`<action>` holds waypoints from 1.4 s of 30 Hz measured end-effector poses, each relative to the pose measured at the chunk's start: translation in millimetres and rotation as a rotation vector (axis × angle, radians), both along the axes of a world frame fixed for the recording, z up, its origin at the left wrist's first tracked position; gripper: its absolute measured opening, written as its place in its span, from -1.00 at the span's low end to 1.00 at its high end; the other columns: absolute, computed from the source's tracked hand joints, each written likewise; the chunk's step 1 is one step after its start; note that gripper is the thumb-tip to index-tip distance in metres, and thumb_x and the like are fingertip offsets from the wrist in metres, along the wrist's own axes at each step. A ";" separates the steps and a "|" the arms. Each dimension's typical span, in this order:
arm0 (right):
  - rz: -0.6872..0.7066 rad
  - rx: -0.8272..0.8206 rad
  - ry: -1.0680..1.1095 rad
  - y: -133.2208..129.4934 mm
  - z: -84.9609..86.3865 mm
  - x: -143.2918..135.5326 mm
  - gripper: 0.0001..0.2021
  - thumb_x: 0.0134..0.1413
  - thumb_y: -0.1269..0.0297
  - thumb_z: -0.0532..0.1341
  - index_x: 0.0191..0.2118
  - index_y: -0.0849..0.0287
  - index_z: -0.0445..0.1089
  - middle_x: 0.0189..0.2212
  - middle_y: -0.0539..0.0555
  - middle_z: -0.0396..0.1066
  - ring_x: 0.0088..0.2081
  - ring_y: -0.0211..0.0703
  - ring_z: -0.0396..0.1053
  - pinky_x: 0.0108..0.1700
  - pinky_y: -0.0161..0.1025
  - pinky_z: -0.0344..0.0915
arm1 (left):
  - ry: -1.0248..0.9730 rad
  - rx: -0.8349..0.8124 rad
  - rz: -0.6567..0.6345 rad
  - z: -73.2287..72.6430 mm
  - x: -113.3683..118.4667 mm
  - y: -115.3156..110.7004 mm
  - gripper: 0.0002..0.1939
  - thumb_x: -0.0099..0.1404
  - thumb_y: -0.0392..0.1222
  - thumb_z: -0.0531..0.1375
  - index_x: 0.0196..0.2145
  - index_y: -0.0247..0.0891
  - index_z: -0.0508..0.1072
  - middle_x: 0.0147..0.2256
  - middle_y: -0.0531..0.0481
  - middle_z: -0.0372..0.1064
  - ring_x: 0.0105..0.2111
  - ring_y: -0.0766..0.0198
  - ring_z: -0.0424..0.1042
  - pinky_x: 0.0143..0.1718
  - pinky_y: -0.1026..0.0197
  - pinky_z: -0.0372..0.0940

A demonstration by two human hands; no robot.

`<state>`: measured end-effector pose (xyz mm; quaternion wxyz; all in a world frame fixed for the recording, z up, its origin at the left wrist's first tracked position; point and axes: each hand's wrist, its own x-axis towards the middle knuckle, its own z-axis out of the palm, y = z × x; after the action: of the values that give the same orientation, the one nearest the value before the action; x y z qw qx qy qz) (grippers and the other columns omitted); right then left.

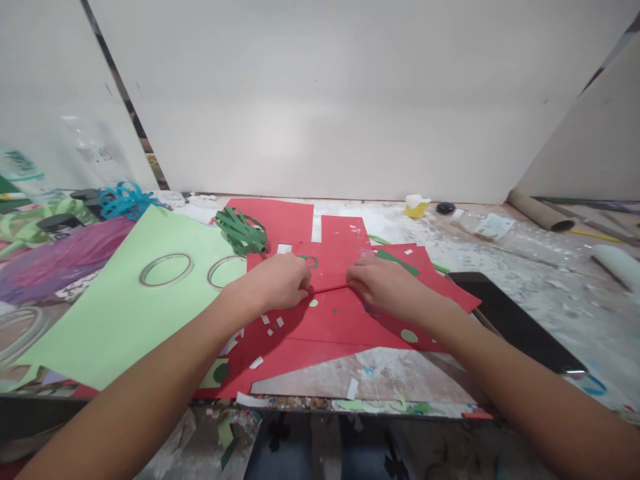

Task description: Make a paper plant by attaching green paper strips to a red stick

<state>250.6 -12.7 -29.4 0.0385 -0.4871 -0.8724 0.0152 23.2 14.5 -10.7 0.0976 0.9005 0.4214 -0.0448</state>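
My left hand (287, 280) and my right hand (375, 283) are closed with bent fingertips on the two ends of a narrow red paper (343, 240). Between them, its near edge forms a thin, dark-lined fold or roll; I cannot tell which. Larger red sheets (320, 333) lie under both hands, scattered with white scraps and small green paper circles (409, 335). A fringed dark green paper bundle (243, 230) rests just beyond my left hand. Left of it a light green sheet (125, 300) carries two tape rings (167, 255), the second partly hidden by my left forearm.
A black phone (515, 320) lies right of the red sheets. Behind it are a clear plastic bottle (520, 230), a cardboard tube (540, 210) and a small yellow thing (416, 208). Blue curled strips (127, 199) and purple plastic (75, 257) crowd the left. A white panel (320, 100) stands behind.
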 end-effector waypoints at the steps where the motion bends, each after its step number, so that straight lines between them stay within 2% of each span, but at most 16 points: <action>1: 0.000 -0.005 0.007 0.0 0.3 0.1 -0.78 0.22 0.44 0.04 -0.45 0.17 0.30 -0.42 0.09 0.40 -0.35 -0.15 0.26 -0.36 -0.24 0.03 | 0.007 0.003 -0.005 0.1 0.1 0.1 -0.79 0.21 -0.15 0.16 -0.52 -0.21 0.51 -0.57 -0.04 0.44 -0.57 0.22 0.34 -0.51 0.22 0.07; 5: -0.008 -0.018 0.011 -0.7 1.7 -0.8 -0.79 0.25 0.38 0.04 -0.41 0.17 0.33 -0.38 0.10 0.42 -0.34 -0.15 0.27 -0.37 -0.24 0.04 | 0.025 0.008 -0.014 2.0 0.4 -0.7 -0.76 0.23 -0.18 0.13 -0.53 -0.23 0.52 -0.58 -0.07 0.43 -0.58 0.21 0.34 -0.51 0.21 0.09; 14: -0.014 -0.060 0.028 -5.0 4.9 -3.5 -0.78 0.26 0.36 0.04 -0.37 0.20 0.37 -0.32 0.14 0.42 -0.30 -0.12 0.31 -0.34 -0.25 0.06 | -0.014 0.001 -0.004 6.8 0.2 -7.7 -0.77 0.18 -0.30 0.13 -0.36 -0.23 0.62 -0.40 -0.14 0.56 -0.40 0.12 0.50 -0.42 0.24 0.24; 21: -0.030 -0.072 0.123 -2.2 4.8 -3.5 -0.78 0.23 0.37 0.07 -0.44 0.18 0.35 -0.40 0.11 0.45 -0.33 -0.12 0.33 -0.36 -0.25 0.05 | -0.001 0.063 -0.012 5.4 1.8 -10.4 -0.72 0.11 -0.41 0.14 -0.32 -0.18 0.61 -0.37 -0.10 0.57 -0.35 0.05 0.53 -0.44 0.22 0.25; 25: -0.041 -0.126 0.198 -1.9 6.6 -3.1 -0.82 0.17 0.42 0.09 -0.45 0.17 0.33 -0.46 0.08 0.46 -0.40 -0.16 0.34 -0.37 -0.28 0.07 | 0.006 0.097 -0.007 3.2 4.0 -13.2 -0.79 0.15 -0.36 0.15 -0.36 -0.21 0.59 -0.40 -0.14 0.54 -0.38 0.03 0.51 -0.47 0.21 0.23; 31: -0.044 -0.310 0.345 5.7 -0.6 4.6 -0.80 0.20 0.39 0.07 -0.45 0.15 0.30 -0.65 -0.02 0.40 -0.55 -0.23 0.33 -0.40 -0.31 0.13 | -0.009 0.084 -0.005 1.9 7.8 -11.1 -0.77 0.16 -0.36 0.12 -0.38 -0.24 0.60 -0.43 -0.15 0.53 -0.41 0.04 0.50 -0.47 0.19 0.20; 35: -0.015 -0.208 0.318 11.5 -6.2 7.1 -0.76 0.19 0.34 0.11 -0.51 0.16 0.33 -0.57 0.04 0.42 -0.46 -0.19 0.35 -0.36 -0.28 0.15 | -0.036 0.054 -0.009 3.0 6.5 -6.9 -0.76 0.15 -0.37 0.12 -0.40 -0.23 0.60 -0.43 -0.12 0.54 -0.43 0.10 0.49 -0.44 0.22 0.22; 38: -0.005 -0.108 0.285 11.8 -7.2 6.0 -0.79 0.19 0.34 0.13 -0.46 0.17 0.39 -0.43 0.11 0.44 -0.33 -0.13 0.36 -0.31 -0.26 0.16 | -0.051 0.026 0.010 4.6 5.4 -6.6 -0.75 0.14 -0.38 0.12 -0.39 -0.21 0.61 -0.45 -0.09 0.55 -0.46 0.14 0.48 -0.47 0.25 0.21; 42: -0.020 -0.163 0.306 8.0 -4.4 3.3 -0.84 0.19 0.41 0.11 -0.36 0.17 0.42 -0.48 0.06 0.44 -0.40 -0.19 0.33 -0.34 -0.27 0.13 | -0.082 0.014 0.066 4.7 4.6 -6.7 -0.73 0.14 -0.38 0.13 -0.34 -0.17 0.62 -0.41 -0.07 0.56 -0.41 0.14 0.50 -0.43 0.24 0.22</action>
<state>253.9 -4.8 -33.8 0.1316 -0.4890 -0.8474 0.1596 27.8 7.9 -6.0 0.1099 0.8879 0.4468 -0.0018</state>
